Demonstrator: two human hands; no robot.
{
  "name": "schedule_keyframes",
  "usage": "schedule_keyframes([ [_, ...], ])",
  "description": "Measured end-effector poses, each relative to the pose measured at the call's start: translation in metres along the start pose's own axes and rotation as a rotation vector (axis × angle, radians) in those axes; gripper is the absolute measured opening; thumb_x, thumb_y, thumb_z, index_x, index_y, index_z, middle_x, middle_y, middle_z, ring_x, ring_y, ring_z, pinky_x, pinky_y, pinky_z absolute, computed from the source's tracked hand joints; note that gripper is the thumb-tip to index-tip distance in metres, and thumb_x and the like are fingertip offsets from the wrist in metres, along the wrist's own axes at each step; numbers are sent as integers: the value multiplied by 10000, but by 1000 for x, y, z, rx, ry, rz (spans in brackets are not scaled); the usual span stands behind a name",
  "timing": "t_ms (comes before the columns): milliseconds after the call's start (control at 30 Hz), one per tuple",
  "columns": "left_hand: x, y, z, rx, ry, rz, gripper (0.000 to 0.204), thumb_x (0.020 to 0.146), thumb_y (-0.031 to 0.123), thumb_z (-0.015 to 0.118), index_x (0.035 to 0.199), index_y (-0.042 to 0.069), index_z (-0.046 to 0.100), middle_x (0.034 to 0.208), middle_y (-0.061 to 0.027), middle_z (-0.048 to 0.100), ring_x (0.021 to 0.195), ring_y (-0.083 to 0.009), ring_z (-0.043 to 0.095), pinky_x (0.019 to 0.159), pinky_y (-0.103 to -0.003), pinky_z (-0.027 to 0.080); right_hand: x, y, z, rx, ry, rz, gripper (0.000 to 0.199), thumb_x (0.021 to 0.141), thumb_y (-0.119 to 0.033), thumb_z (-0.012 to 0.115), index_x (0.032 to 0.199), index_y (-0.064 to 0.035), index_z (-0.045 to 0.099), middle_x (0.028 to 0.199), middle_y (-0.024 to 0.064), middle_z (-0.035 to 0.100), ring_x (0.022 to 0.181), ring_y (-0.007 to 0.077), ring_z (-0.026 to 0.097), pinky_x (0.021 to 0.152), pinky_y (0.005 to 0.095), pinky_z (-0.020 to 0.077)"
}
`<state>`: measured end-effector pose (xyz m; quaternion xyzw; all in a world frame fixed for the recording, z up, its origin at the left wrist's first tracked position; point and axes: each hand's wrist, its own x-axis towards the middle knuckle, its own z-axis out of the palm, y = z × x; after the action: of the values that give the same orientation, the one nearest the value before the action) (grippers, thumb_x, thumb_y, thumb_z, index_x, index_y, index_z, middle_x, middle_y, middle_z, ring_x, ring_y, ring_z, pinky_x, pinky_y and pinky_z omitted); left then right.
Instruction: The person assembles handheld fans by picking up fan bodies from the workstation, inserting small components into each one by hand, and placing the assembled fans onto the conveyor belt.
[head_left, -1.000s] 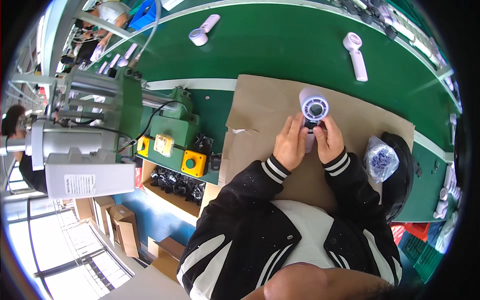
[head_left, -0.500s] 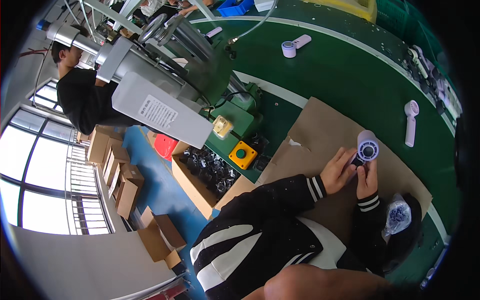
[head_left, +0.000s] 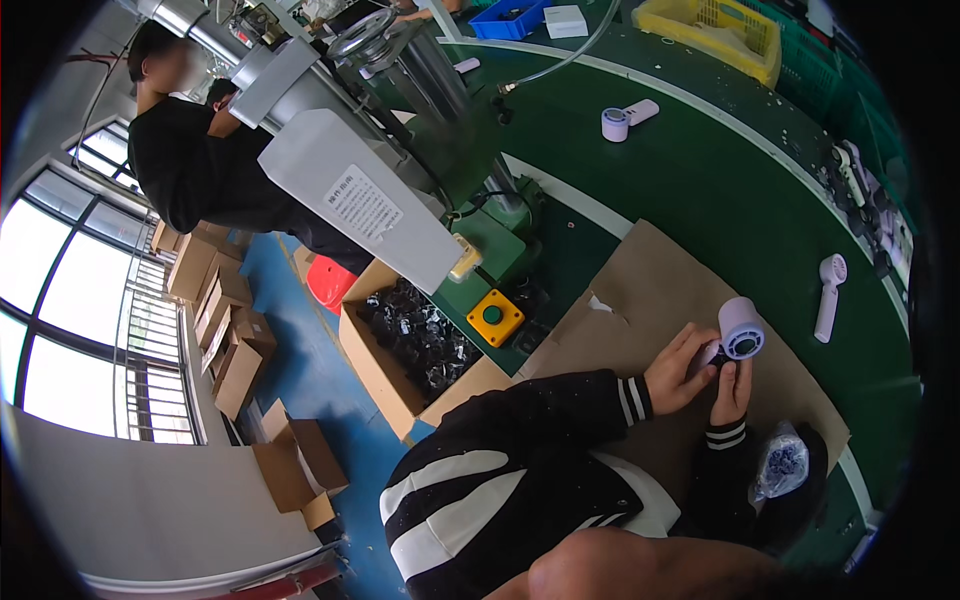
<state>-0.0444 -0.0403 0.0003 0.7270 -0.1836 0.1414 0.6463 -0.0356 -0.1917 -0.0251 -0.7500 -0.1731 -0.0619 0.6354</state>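
Both my hands are closed around a lilac handheld fan [head_left: 741, 316] over a sheet of brown cardboard [head_left: 640, 290]. Its round head, with a darker ring-shaped grille, points toward me. My left hand [head_left: 676, 370] grips the handle side, fingers wrapped and thumb along it. From the near side, my right hand [head_left: 733, 393] pinches the fan just below the head, where a dark part shows; the fingers hide most of the handle. Beside my right forearm sits a clear plastic bag of small purple parts [head_left: 782, 462].
Other lilac fans lie on the green table, one farther away [head_left: 617, 124] and one at right [head_left: 829, 297]. Left stands a press machine [head_left: 360, 200] with a yellow button box [head_left: 495, 318]. A carton of dark parts [head_left: 420, 345] stands beside it. A person in black [head_left: 190, 160] stands behind.
The whole view has shifted slightly, with the table objects lower in the picture. In my hands the fan has tilted, and more of its lilac handle end shows beside my left fingers.
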Motion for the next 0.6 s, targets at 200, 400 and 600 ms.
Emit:
schedule_keyframes([
  [200,-1,0,-2,-122,-10,-11,366,864,71,584,1208,12,472,1032,-108,473,849,-215,449,773,-295,386,-6,2,-12,113,-21,18,352,969,-121,462,1291,21,466,1167,142,580,991,224,574,897,320,442],
  [400,-1,-4,-5,-34,-16,112,303,874,72,569,1161,7,497,1024,-99,476,842,-210,442,770,-301,386,-22,37,-23,143,-39,-38,348,948,-123,507,1265,21,485,1151,137,587,986,211,572,889,307,442],
  [600,-3,-4,-7,-128,39,42,254,913,101,537,1146,4,510,1028,-101,483,853,-214,448,771,-307,390,-10,0,5,203,15,11,355,935,-127,529,1256,22,498,1137,135,594,976,212,573,887,298,442],
])
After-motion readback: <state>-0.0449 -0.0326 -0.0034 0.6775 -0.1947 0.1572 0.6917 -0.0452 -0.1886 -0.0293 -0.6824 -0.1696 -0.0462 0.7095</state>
